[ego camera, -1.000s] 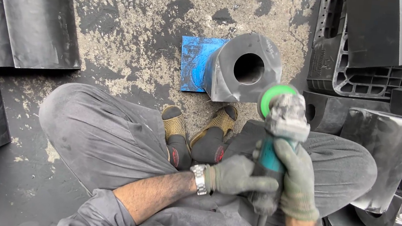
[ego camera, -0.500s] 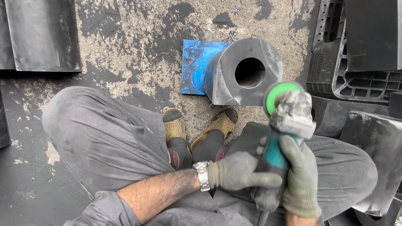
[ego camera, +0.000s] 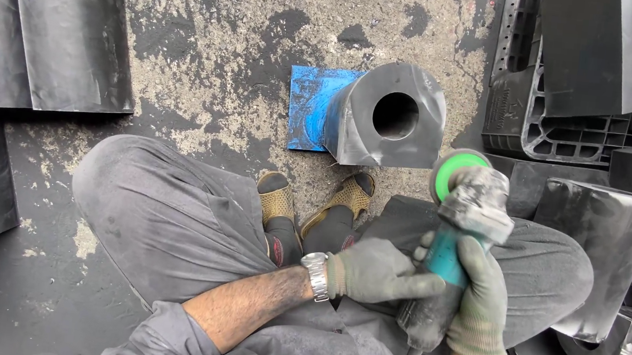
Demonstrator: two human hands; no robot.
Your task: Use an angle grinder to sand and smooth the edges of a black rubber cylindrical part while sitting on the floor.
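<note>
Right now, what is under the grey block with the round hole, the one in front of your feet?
A blue plate lies flat on the floor under the grey block, sticking out on its left. How far the plate reaches beneath cannot be seen; the block covers it.

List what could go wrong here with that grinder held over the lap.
1. The angle grinder sits just above the person's knee; a slip of the green disc could cut cloth or leg.
2. The open sandals lie near the black block with a hole, so debris may hit them.
</note>
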